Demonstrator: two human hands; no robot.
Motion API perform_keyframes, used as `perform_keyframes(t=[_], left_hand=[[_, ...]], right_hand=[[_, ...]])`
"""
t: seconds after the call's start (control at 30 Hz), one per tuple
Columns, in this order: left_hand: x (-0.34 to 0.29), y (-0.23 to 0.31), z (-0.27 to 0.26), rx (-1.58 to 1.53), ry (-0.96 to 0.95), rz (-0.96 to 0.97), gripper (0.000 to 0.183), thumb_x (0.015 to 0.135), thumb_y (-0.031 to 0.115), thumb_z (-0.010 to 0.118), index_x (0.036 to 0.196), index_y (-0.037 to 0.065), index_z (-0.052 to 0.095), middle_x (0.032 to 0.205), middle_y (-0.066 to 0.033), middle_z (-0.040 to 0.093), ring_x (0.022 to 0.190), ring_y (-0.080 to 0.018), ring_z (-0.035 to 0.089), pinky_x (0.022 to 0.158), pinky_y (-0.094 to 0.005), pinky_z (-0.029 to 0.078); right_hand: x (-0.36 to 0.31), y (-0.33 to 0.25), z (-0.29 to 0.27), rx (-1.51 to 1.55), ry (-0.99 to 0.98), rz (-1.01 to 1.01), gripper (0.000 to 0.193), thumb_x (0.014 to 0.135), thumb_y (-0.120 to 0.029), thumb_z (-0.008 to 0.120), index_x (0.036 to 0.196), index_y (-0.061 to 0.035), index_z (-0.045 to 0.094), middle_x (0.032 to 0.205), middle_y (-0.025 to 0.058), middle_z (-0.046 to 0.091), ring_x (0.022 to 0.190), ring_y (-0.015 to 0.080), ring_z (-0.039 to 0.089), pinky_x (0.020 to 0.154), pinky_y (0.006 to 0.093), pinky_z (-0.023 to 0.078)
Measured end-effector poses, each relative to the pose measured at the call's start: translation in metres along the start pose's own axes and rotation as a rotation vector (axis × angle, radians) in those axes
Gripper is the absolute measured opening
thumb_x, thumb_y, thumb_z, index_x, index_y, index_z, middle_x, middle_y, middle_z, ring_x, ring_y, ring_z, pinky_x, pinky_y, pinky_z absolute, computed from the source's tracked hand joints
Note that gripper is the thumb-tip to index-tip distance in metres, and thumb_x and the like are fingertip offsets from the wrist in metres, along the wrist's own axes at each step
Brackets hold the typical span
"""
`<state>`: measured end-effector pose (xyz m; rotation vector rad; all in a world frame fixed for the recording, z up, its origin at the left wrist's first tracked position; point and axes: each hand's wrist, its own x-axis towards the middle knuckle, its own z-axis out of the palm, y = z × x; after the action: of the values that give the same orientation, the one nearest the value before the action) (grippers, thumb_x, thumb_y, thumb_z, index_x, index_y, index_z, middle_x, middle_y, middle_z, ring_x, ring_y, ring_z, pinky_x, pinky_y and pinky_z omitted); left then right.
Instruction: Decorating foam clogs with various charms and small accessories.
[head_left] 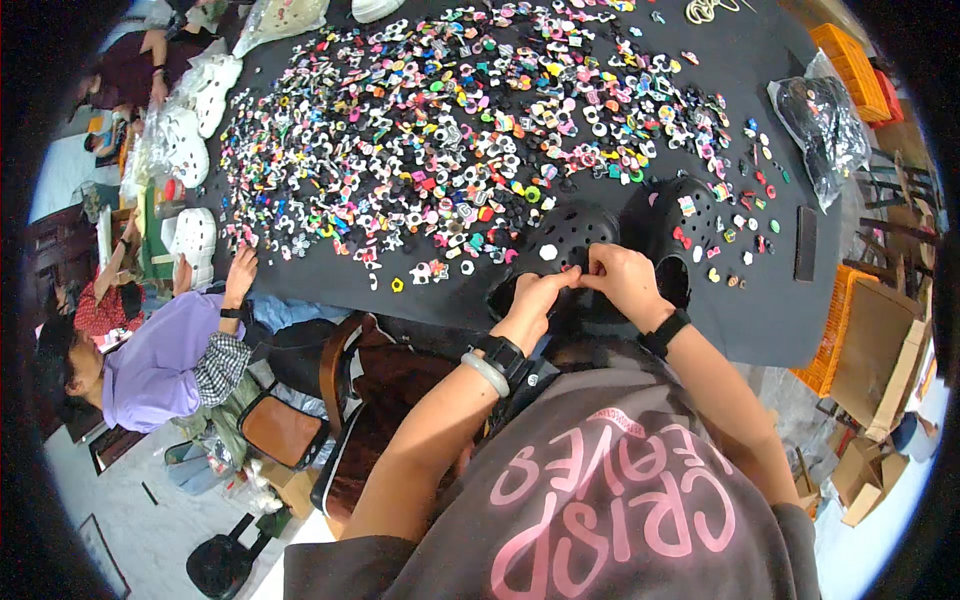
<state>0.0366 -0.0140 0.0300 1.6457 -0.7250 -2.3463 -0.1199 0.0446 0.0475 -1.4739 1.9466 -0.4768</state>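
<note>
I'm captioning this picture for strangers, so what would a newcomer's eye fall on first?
Probably the broad scatter of small, multicoloured decorative pieces, covering much of the matte black tabletop. Next come two black, perforated clogs at the table's near edge, with the wearer's left hand and right hand meeting at the left-hand clog. White, perforated clogs also stand out along the table's left side.

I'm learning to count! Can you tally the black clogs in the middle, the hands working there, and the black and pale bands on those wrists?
Black clogs: 2
Hands (left hand, right hand): 2
Black bands: 2
Pale band: 1
Total: 7
</note>
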Motion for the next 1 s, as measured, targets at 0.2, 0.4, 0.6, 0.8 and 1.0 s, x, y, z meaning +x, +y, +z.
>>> perform_keyframes(t=[0.2,0.4,0.6,0.8,1.0], left_hand=[[-0.005,-0.003,0.003,-0.006,-0.007,0.054,0.021,0.081,0.012,0.071,0.097,0.0,0.066,0.095,-0.0059,0.067,0.084,-0.0149,0.062,0.075,-0.027,0.047],[-0.011,-0.016,0.012,0.389,0.156,0.285,0.02,0.084,0.01,0.066,0.1,0.0,0.065,0.095,-0.0026,0.065,0.084,-0.0104,0.057,0.074,-0.0264,0.045],[-0.008,-0.022,0.021,0.189,0.302,0.183,0.014,0.082,0.011,0.07,0.094,0.003,0.067,0.09,0.0014,0.065,0.082,-0.0074,0.056,0.073,-0.0236,0.043],[-0.01,-0.016,0.022,0.085,0.314,0.124,0.01,0.079,0.009,0.072,0.086,0.005,0.067,0.086,0.0002,0.066,0.079,-0.0093,0.058,0.072,-0.0237,0.043],[-0.006,-0.01,0.026,0.081,0.34,0.082,0.008,0.076,0.003,0.071,0.083,0.004,0.066,0.083,-0.0015,0.065,0.076,-0.0109,0.059,0.068,-0.0248,0.044]], right_hand=[[-0.008,-0.005,-0.014,0.144,-0.042,-0.046,0.028,0.066,-0.027,0.078,0.077,-0.0075,0.061,0.076,0.0061,0.064,0.07,0.0257,0.064,0.06,0.0362,0.05],[0.004,0.002,-0.025,0.142,0.041,-0.15,0.024,0.072,-0.028,0.074,0.083,-0.0094,0.064,0.079,0.0061,0.064,0.073,0.0249,0.065,0.062,0.0353,0.051],[0.008,0.013,-0.026,0.191,-0.059,-0.089,0.02,0.076,-0.026,0.071,0.088,-0.0114,0.066,0.082,0.0053,0.064,0.074,0.0243,0.065,0.063,0.0348,0.052],[0.017,0.02,-0.024,0.264,-0.101,-0.095,0.016,0.079,-0.025,0.068,0.088,-0.0119,0.066,0.082,0.0069,0.064,0.074,0.0238,0.066,0.063,0.0355,0.052],[0.023,0.023,-0.019,0.289,-0.081,-0.084,0.016,0.079,-0.025,0.068,0.088,-0.0124,0.066,0.078,0.0072,0.064,0.072,0.0245,0.065,0.063,0.0368,0.052]])
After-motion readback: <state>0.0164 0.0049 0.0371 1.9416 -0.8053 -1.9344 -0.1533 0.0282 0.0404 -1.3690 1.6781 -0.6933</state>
